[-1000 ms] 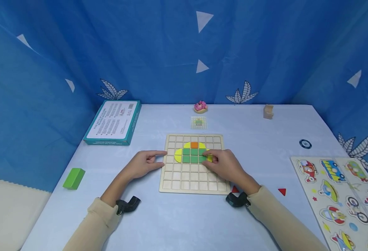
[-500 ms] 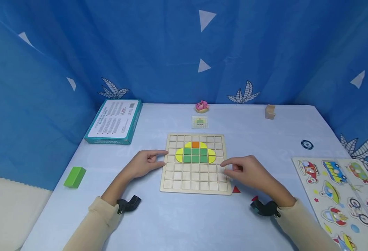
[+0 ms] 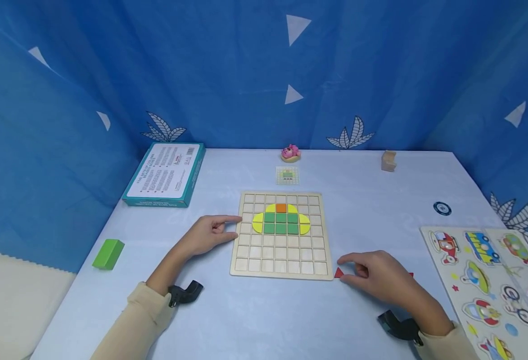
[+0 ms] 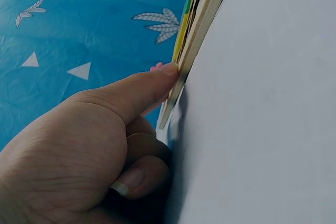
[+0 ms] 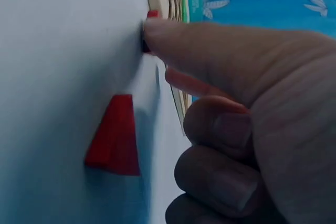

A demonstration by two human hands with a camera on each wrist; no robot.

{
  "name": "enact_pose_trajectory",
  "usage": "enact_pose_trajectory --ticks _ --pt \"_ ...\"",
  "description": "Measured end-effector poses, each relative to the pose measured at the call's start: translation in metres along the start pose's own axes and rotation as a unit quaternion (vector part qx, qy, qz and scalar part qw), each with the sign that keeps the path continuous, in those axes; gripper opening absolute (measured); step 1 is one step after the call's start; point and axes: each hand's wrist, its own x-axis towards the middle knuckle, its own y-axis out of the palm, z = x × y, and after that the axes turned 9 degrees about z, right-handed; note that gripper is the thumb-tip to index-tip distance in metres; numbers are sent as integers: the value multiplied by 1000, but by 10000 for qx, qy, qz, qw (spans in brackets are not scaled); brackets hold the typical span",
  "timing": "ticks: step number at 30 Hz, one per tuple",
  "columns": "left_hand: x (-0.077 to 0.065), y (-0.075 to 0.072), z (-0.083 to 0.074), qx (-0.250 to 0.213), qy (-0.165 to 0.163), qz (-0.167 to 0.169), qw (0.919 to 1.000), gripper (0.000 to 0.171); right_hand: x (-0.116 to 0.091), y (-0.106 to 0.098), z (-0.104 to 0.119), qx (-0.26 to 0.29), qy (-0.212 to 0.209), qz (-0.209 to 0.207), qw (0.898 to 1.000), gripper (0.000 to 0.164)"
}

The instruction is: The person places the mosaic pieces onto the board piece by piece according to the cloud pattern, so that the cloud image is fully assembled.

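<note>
A square wooden grid board (image 3: 268, 253) lies mid-table, with green square tiles (image 3: 281, 228), an orange tile (image 3: 281, 207) and yellow rounded pieces (image 3: 257, 218) set in its upper half. At its left edge my left hand (image 3: 202, 236) rests thumb and index finger against the wood; the thumb (image 4: 160, 77) meets the rim in the left wrist view. My right hand (image 3: 381, 276) is low over the table, its thumb and index finger spread about a red triangle (image 3: 338, 273) by the board's lower right corner. Another red triangle (image 5: 115, 137) lies under the right hand, mostly hidden in the head view.
Beyond the board are a small pattern card (image 3: 287, 175) and a pink figurine (image 3: 290, 153). A teal box (image 3: 157, 203) and a green block (image 3: 108, 254) lie left. Right are a wooden piece (image 3: 388, 161), a dark round disc (image 3: 442, 208) and a picture puzzle board (image 3: 459, 295).
My right hand has left the yellow pieces at the pattern's right side and moved down and right to the red triangle. The left hand has stayed at the board's left edge.
</note>
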Motion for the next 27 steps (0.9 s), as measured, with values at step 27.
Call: enact_pose_trajectory --ticks 27 --pt "-2 1 -2 70 17 -34 10000 42 5 8 16 -227 -441 -801 9955 17"
